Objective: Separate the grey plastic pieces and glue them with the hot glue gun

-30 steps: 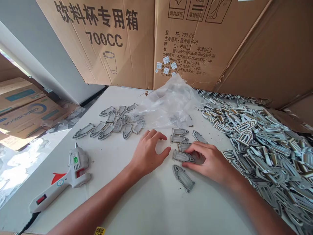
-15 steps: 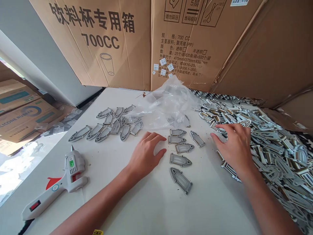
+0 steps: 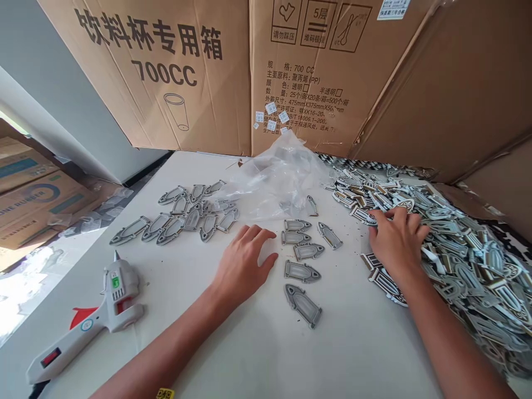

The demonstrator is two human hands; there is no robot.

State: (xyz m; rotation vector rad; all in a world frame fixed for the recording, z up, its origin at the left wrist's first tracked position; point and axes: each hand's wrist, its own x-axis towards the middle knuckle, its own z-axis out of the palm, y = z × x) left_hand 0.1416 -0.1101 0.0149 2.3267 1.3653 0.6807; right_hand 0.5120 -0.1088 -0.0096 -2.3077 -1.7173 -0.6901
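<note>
My left hand (image 3: 245, 260) hovers over or rests on the white table, thumb and fingers apart with nothing between them. Just right of it lies a loose column of grey arch-shaped frame pieces (image 3: 302, 271), pointed at one end. My right hand (image 3: 397, 238) is over the left edge of a big heap of similar grey and white pieces (image 3: 469, 266), fingers spread; its fingertips are among the pieces, and I cannot tell whether they touch one. A few pieces with dark edges (image 3: 386, 285) lie by its wrist. Another cluster of arch-shaped pieces (image 3: 191, 217) lies left of my left hand.
A white hot glue gun (image 3: 110, 305) with a red trigger lies at the left. Crumpled clear plastic (image 3: 278, 177) sits at the back, against a large cardboard box (image 3: 166, 122). More cartons (image 3: 37, 205) stand on the floor at left.
My right hand has moved slightly over the heap, its fingers now spread wider across the pieces. My left hand holds nearly the same pose. The whole view has shifted a little.
</note>
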